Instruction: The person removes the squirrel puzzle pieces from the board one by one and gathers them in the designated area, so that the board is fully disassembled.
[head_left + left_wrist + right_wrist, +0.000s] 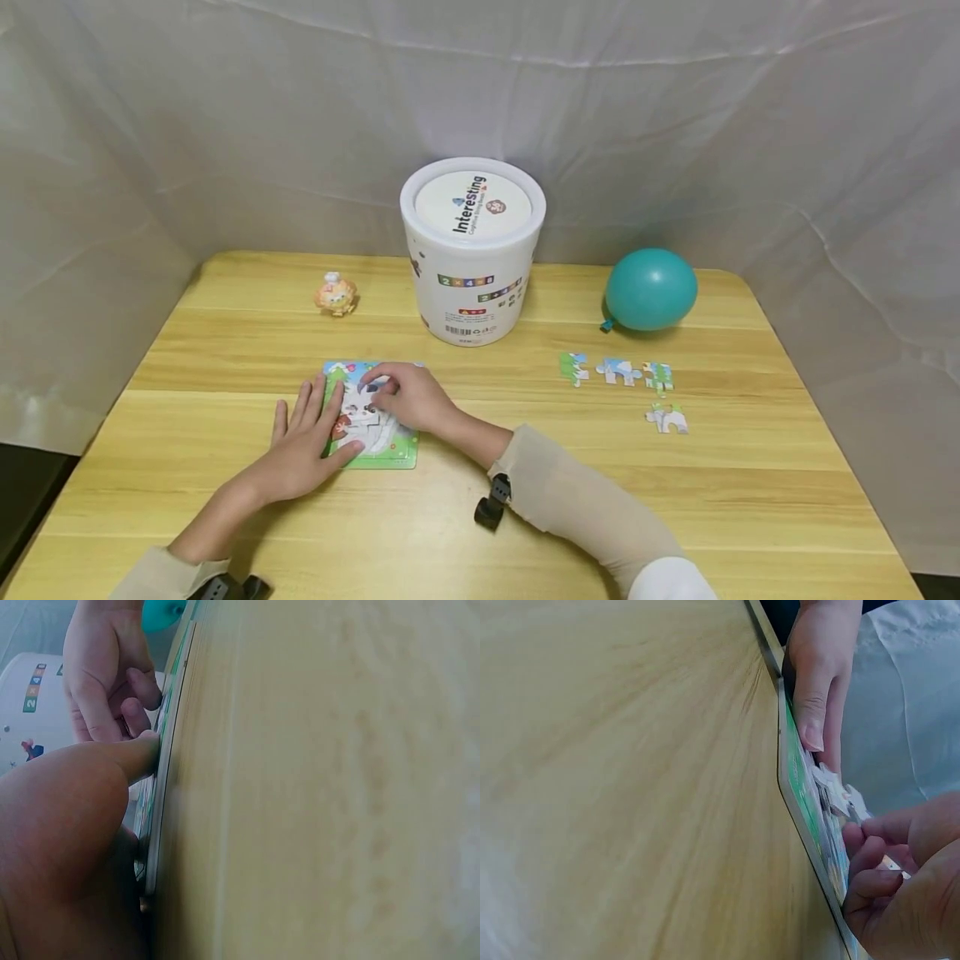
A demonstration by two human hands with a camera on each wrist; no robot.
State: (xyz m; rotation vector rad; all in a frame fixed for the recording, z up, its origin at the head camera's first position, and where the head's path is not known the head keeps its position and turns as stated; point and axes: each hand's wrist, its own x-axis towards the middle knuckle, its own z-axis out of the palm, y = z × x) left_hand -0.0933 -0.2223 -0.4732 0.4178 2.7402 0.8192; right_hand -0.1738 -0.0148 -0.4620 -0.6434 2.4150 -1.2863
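Note:
A square jigsaw puzzle in a green-edged tray lies on the wooden table, showing a white animal picture. My left hand rests on its left side with fingers spread, the thumb on the lower edge. Over the upper middle of the puzzle, my right hand pinches a puzzle piece between thumb and fingers; in the right wrist view this piece is tilted up from the tray. The right fingers hide part of the picture. In the left wrist view, the left thumb presses the tray's edge.
Several loose puzzle pieces lie to the right, one nearer than the others. Behind stand a white lidded bucket, a teal balloon at right and a small orange toy figure at left. Grey cloth walls the table.

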